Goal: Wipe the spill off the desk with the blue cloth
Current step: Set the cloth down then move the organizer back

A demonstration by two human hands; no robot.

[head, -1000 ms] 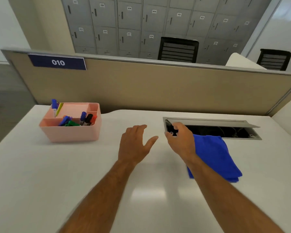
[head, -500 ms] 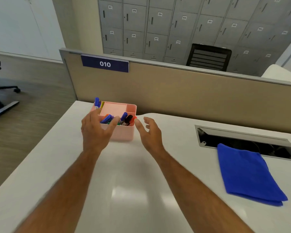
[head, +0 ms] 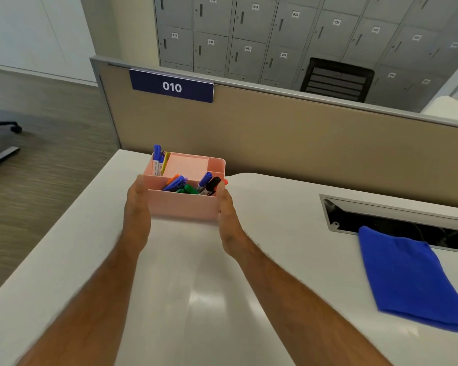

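The folded blue cloth (head: 410,278) lies on the white desk (head: 196,299) at the right, its far edge over the cable slot. No hand touches it. My left hand (head: 137,215) presses the left wall of a pink organiser tray (head: 184,206), and my right hand (head: 229,217) presses its right wall, so both hands clasp the tray between them. The tray holds several markers and a pink notepad. I see no spill on the desk surface.
An open metal cable slot (head: 397,217) is sunk in the desk at the back right. A beige partition (head: 288,138) with a "010" sign runs along the desk's far edge. The desk's left edge drops to a wooden floor.
My hands left the area near the cloth, moved left, and closed on the two sides of the pink tray. My view swung left with them.
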